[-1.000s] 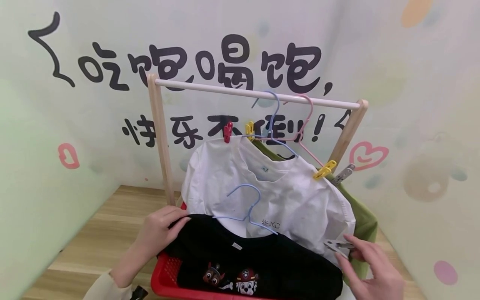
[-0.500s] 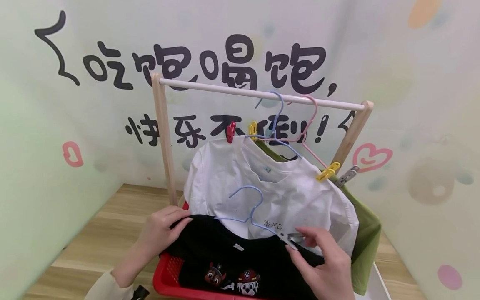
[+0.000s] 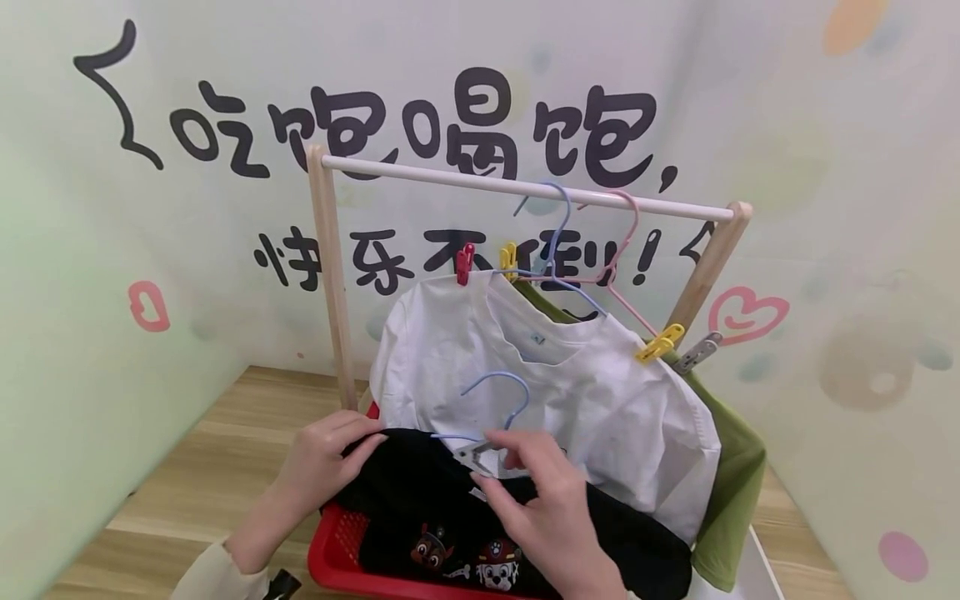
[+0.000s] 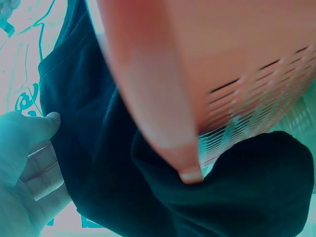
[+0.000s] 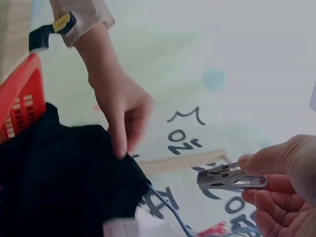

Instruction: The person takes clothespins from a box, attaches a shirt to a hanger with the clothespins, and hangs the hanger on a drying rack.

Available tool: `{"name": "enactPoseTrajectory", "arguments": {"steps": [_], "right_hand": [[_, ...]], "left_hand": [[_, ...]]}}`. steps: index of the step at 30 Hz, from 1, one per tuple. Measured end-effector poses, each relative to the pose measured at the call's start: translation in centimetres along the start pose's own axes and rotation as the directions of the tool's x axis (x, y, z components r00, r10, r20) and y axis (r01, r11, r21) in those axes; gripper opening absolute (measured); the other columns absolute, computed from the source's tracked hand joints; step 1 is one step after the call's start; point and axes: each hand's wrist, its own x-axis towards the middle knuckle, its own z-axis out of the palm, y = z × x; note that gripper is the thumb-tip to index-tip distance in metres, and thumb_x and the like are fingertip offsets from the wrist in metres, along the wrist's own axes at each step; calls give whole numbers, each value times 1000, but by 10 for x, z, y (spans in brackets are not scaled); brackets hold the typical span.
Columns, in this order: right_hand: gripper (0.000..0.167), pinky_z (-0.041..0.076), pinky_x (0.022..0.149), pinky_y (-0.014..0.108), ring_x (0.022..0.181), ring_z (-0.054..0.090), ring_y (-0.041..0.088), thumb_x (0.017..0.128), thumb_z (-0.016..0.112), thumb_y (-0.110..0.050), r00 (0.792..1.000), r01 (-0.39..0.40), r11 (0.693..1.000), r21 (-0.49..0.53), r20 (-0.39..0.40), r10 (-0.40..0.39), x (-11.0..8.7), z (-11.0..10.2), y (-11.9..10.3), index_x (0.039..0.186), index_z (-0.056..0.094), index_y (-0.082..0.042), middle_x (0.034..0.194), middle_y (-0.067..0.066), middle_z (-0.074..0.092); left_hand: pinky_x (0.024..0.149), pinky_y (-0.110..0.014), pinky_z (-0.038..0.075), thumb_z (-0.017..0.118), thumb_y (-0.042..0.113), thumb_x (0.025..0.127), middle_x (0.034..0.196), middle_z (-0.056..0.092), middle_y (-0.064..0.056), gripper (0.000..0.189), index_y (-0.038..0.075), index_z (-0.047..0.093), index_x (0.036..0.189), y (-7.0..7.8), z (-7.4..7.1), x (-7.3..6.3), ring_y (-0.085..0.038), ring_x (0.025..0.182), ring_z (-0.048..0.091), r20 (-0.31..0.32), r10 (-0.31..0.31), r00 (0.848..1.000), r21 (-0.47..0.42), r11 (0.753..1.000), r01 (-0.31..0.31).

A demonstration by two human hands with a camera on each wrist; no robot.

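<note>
My left hand (image 3: pixel 330 454) pinches the left shoulder of a black T-shirt (image 3: pixel 405 475) between thumb and fingers. A blue hanger (image 3: pixel 498 375) sits inside the shirt's neck, its hook standing up and free of any bar. In my right hand (image 3: pixel 547 508) is a grey clothespin (image 3: pixel 476 457), pinched by its handles over the shirt's neckline. The right wrist view shows the same clothespin (image 5: pixel 227 177) apart from the cloth. The left wrist view has the shirt's black cloth (image 4: pixel 84 113) beside my left thumb. The right hand covers part of the hanger and collar.
Behind, a white T-shirt (image 3: pixel 442 367) and a green garment (image 3: pixel 727 500) hang from a rack bar (image 3: pixel 450 177), with red (image 3: pixel 465 265), yellow (image 3: pixel 660 343) and grey (image 3: pixel 697 353) clothespins. A red basket (image 3: pixel 330 558) stands below the black shirt on the wooden table (image 3: pixel 202 475).
My right hand has carried the grey clothespin leftward from the shirt's right side to its neckline. The left hand still grips the left shoulder. The view has shifted slightly.
</note>
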Motion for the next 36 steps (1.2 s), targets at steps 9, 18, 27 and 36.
{"name": "enactPoseTrajectory", "arguments": {"steps": [9, 18, 27, 36], "right_hand": [[39, 45, 67, 18, 73, 53, 15, 69, 78, -1, 999, 19, 999, -44, 48, -17, 10, 40, -4, 105, 63, -4, 90, 4, 60], [35, 50, 74, 27, 85, 59, 20, 68, 81, -1, 991, 85, 980, -180, 121, -64, 19, 63, -3, 99, 62, -3, 90, 6, 62], [29, 49, 69, 25, 76, 58, 18, 65, 80, 3, 988, 125, 966, -227, 121, -100, 23, 74, -4, 89, 64, -3, 80, 4, 61], [26, 48, 65, 26, 71, 57, 17, 63, 80, 6, 986, 98, 964, -248, 155, -61, 26, 81, -6, 81, 65, -4, 73, 3, 59]], "left_hand": [[58, -29, 52, 45, 34, 98, 75, 66, -3, 42, 5, 70, 80, 2, -2, 0, -15, 65, 62, 4, 2, 1000, -1, 1000, -2], [58, -28, 52, 46, 32, 97, 75, 65, -3, 39, 5, 70, 81, 2, -2, -1, -16, 65, 62, -1, 17, 1000, -13, 1000, -17], [59, -29, 52, 45, 33, 98, 76, 66, -3, 42, 5, 69, 79, 5, -3, 0, -16, 67, 63, 3, -4, 1000, -11, 1000, 4], [57, -30, 52, 47, 29, 98, 74, 65, -5, 39, 4, 69, 78, 4, 0, 0, -18, 65, 62, -44, 51, 998, -22, 998, -52]]}}
